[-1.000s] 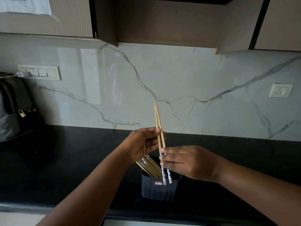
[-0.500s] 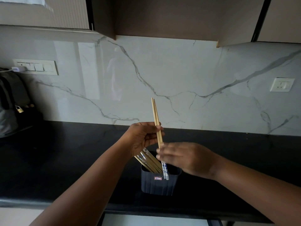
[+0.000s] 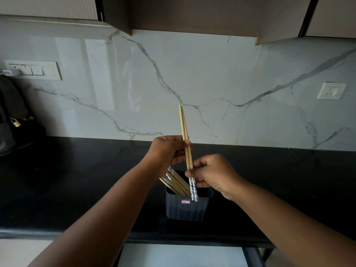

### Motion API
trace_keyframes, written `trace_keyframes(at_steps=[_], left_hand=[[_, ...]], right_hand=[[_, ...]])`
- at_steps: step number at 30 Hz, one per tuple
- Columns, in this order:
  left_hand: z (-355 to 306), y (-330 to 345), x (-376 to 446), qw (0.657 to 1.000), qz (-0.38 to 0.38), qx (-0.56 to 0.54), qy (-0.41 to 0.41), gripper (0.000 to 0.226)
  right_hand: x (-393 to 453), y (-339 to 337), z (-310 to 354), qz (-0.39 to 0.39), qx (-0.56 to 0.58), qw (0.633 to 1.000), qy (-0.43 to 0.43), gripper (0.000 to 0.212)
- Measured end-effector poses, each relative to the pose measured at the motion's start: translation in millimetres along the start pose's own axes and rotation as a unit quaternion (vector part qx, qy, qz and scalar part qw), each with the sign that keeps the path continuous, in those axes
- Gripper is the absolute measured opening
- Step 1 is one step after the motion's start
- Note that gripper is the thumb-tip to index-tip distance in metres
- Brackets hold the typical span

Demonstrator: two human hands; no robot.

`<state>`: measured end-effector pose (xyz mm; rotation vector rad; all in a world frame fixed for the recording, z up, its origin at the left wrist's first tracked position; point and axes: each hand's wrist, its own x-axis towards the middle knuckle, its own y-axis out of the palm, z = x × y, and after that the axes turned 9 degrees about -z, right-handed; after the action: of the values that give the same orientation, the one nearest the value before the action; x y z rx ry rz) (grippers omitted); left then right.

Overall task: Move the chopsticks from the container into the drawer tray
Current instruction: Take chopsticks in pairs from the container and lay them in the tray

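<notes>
Above one container: both hands' fingers pinch two chopsticks | left hand | right hand

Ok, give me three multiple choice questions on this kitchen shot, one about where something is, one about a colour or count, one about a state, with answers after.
1. Where does the dark container stand?
A. on the black countertop
B. inside a drawer
C. on the floor

2. How many chopsticks are in the lifted pair?
A. one
B. two
C. five

3. What is the right hand doing?
A. resting flat on the counter
B. hanging open, away from everything
C. pinching the patterned ends of the lifted pair

Answers:
1 A, it sits on the counter near the front edge.
2 B, two sticks side by side rise above the left hand, which also holds them.
3 C, its fingers close on the blue and white ends.
</notes>
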<state>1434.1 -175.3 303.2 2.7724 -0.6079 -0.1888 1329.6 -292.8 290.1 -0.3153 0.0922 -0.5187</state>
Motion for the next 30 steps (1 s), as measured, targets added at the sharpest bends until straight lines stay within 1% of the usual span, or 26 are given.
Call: trace_keyframes(at_steps=[3,5,10,12,14,16,17,18,19,20,21,22,23,25,27,28,30], left_hand=[[2.8,-2.8,-0.4,1.000,0.010,0.024,-0.005,0.013],[4.9,-4.3,-0.4,0.999,0.014,0.030,-0.010,0.013],[7.4,-6.9,-0.4,0.999,0.029,0.038,-0.022,0.010],[9.1,-7.7,-1.3,0.998,0.036,0.052,-0.024,0.009],[11.0,-8.9,-3.6,0.997,0.045,0.065,-0.025,0.011],[13.9,-11.4,-6.2,0.994,0.062,0.090,-0.017,0.015],[16.5,-13.6,-7.5,0.989,0.071,0.130,0.005,0.016],[19.7,-18.0,-8.1,0.973,0.078,0.209,0.054,0.015],[23.4,-24.6,-8.9,0.937,0.079,0.318,0.124,0.017],[28.8,-33.7,-8.6,0.880,0.071,0.425,0.198,0.024],[34.9,-44.1,-8.3,0.817,0.062,0.509,0.264,0.037],[41.5,-55.4,-8.5,0.765,0.058,0.562,0.311,0.052],[47.8,-67.5,-9.4,0.733,0.059,0.586,0.340,0.066],[61.0,-93.3,-10.0,0.711,0.054,0.597,0.367,0.083],[79.1,-117.9,-9.2,0.695,0.033,0.613,0.375,0.087],[89.3,-129.8,-8.4,0.692,0.021,0.624,0.362,0.088],[112.4,-151.7,-8.0,0.693,-0.003,0.653,0.306,0.089]], right_hand=[[0.3,2.3,-3.2,0.010,0.013,1.000,0.011,0.010],[-0.1,3.2,-4.4,0.014,0.015,1.000,0.012,0.010],[1.7,2.5,-10.4,0.027,0.020,0.999,0.024,0.019],[2.4,2.1,-14.8,0.043,0.028,0.998,0.042,0.025],[1.6,1.5,-19.8,0.064,0.036,0.996,0.057,0.025],[1.8,0.9,-27.5,0.076,0.044,0.994,0.068,0.022],[1.8,1.1,-33.4,0.079,0.043,0.993,0.071,0.021],[0.7,2.1,-40.6,0.082,0.035,0.993,0.073,0.020],[-1.1,3.7,-50.0,0.086,0.013,0.993,0.073,0.020],[-3.9,6.6,-61.9,0.091,-0.021,0.993,0.070,0.019],[-7.2,10.2,-76.0,0.097,-0.064,0.991,0.063,0.017],[-11.2,14.4,-91.6,0.107,-0.110,0.987,0.055,0.015],[-16.0,18.5,-107.6,0.120,-0.162,0.979,0.041,0.012],[-25.9,26.7,-138.3,0.147,-0.270,0.951,-0.004,0.014],[-35.5,34.3,-168.0,0.181,-0.343,0.922,-0.018,0.018],[-40.0,37.7,-182.9,0.208,-0.372,0.904,-0.018,0.015],[-49.0,44.3,-209.7,0.263,-0.446,0.855,-0.032,0.006]])
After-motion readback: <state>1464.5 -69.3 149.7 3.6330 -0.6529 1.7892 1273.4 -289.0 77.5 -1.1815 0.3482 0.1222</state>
